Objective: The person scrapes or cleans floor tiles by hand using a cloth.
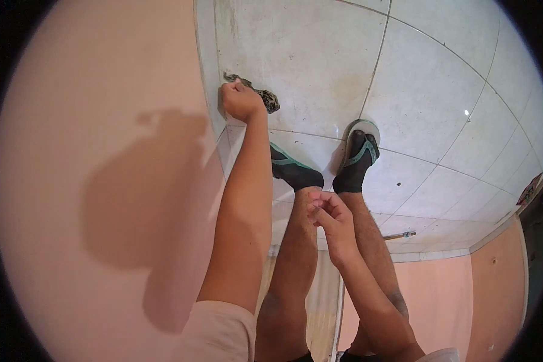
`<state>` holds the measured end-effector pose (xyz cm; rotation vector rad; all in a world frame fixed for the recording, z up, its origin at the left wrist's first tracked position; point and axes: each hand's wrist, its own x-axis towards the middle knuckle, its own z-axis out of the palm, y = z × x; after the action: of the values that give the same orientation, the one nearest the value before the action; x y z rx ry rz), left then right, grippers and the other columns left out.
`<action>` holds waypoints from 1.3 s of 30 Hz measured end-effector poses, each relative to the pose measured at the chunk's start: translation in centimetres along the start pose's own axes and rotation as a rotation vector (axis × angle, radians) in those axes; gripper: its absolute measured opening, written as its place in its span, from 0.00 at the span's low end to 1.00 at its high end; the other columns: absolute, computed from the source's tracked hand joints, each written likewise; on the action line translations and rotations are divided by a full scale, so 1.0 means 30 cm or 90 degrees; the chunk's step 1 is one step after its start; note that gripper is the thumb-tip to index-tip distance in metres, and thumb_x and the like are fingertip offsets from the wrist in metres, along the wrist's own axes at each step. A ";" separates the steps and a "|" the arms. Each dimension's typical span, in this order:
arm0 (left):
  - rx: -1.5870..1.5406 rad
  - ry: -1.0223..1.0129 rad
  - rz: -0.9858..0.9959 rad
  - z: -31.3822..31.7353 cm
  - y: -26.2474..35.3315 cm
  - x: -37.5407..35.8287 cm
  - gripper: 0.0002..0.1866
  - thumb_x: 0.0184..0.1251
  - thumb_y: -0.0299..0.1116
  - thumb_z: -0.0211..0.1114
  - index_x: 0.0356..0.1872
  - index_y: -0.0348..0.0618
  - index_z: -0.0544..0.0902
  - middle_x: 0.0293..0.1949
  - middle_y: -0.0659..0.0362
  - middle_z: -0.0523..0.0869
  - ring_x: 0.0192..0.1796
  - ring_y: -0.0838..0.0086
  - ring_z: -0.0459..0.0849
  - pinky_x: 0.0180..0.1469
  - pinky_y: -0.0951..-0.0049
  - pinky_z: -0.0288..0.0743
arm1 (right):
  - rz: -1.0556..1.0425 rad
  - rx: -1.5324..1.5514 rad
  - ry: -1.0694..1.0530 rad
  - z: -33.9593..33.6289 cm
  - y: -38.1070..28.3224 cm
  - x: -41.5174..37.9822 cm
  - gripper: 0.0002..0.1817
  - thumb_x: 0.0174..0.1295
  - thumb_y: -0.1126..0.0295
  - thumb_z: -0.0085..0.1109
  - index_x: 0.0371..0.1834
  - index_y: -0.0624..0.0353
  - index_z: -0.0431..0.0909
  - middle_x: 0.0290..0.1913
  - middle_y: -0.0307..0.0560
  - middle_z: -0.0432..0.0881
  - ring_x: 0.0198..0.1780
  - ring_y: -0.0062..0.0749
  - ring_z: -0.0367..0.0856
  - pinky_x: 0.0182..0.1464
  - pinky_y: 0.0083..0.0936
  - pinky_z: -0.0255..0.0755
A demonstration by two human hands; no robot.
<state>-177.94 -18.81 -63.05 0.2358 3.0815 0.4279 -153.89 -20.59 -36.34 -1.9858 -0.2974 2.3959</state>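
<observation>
My left hand (243,101) is closed in a fist around a dark patterned cloth (268,101), at the foot of the wall. Bunched ends of the cloth stick out on both sides of the fist, and its middle is hidden by my fingers. My right hand (332,220) hovers in front of my shins, fingers loosely curled and apart, with nothing visible in it. Both feet, in dark socks and green-strapped flip-flops (362,145), stand on the tiled floor (308,48).
A pink wall (102,72) with a pale baseboard (208,54) runs along my left, my shadow on it. A thin stick (399,235) lies on the floor behind my legs. Small dark specks dot the tiles. To the right is a dark doorway (540,241).
</observation>
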 end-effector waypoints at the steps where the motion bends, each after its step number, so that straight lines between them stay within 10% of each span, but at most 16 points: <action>1: 0.003 -0.011 -0.018 -0.006 -0.004 0.002 0.08 0.65 0.28 0.69 0.29 0.37 0.81 0.31 0.47 0.87 0.35 0.52 0.87 0.37 0.55 0.77 | -0.014 0.006 -0.004 0.000 0.008 -0.001 0.14 0.68 0.70 0.60 0.55 0.58 0.78 0.42 0.33 0.80 0.42 0.16 0.76 0.44 0.17 0.68; 6: -0.090 -0.034 -0.259 0.054 -0.015 0.047 0.10 0.64 0.31 0.72 0.28 0.37 0.82 0.31 0.48 0.88 0.33 0.54 0.87 0.37 0.56 0.78 | -0.008 0.011 0.002 0.006 0.003 -0.005 0.13 0.68 0.71 0.60 0.55 0.57 0.79 0.43 0.33 0.80 0.43 0.16 0.77 0.45 0.17 0.68; 11: -0.080 -0.059 -0.178 0.051 -0.022 0.016 0.08 0.65 0.29 0.70 0.29 0.36 0.82 0.31 0.46 0.88 0.32 0.53 0.88 0.35 0.57 0.80 | -0.003 0.024 0.006 0.042 -0.017 -0.001 0.14 0.66 0.72 0.60 0.55 0.56 0.80 0.44 0.32 0.80 0.45 0.16 0.77 0.46 0.18 0.68; 14: -0.215 0.028 -0.484 0.048 0.082 0.050 0.08 0.68 0.26 0.64 0.30 0.30 0.82 0.32 0.41 0.88 0.35 0.52 0.90 0.36 0.56 0.82 | 0.002 -0.006 -0.002 0.047 0.007 0.007 0.14 0.66 0.70 0.61 0.55 0.55 0.80 0.45 0.32 0.81 0.46 0.15 0.76 0.46 0.18 0.67; 20: -0.059 -0.009 -0.659 0.133 0.107 0.086 0.12 0.59 0.35 0.64 0.34 0.34 0.85 0.37 0.51 0.91 0.35 0.59 0.89 0.37 0.59 0.84 | 0.022 0.012 0.004 0.029 0.039 -0.002 0.14 0.67 0.70 0.60 0.55 0.55 0.79 0.45 0.32 0.82 0.45 0.15 0.77 0.46 0.18 0.67; 27: -0.053 0.051 -0.634 0.115 0.171 0.060 0.07 0.68 0.27 0.60 0.32 0.31 0.79 0.37 0.39 0.88 0.41 0.48 0.91 0.38 0.51 0.87 | 0.005 0.020 0.023 -0.010 -0.013 -0.008 0.14 0.67 0.70 0.59 0.55 0.55 0.79 0.44 0.32 0.82 0.44 0.16 0.78 0.46 0.19 0.68; 32: -0.035 0.046 -0.123 0.057 0.074 -0.018 0.09 0.66 0.31 0.69 0.35 0.33 0.81 0.34 0.41 0.88 0.36 0.47 0.89 0.39 0.51 0.84 | 0.001 0.033 0.006 -0.032 -0.002 -0.024 0.14 0.67 0.70 0.59 0.55 0.55 0.79 0.43 0.32 0.82 0.43 0.17 0.78 0.45 0.19 0.68; 39: 0.021 0.094 -0.467 0.093 0.171 0.061 0.09 0.66 0.31 0.68 0.34 0.34 0.81 0.35 0.42 0.88 0.38 0.46 0.89 0.40 0.50 0.84 | -0.004 0.049 0.022 -0.043 -0.075 -0.012 0.14 0.66 0.70 0.60 0.54 0.55 0.79 0.42 0.32 0.81 0.42 0.17 0.78 0.44 0.19 0.68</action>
<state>-178.89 -12.89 -64.33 -0.9281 3.0071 0.3587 -152.80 -18.24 -35.86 -1.9881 -0.2069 2.3294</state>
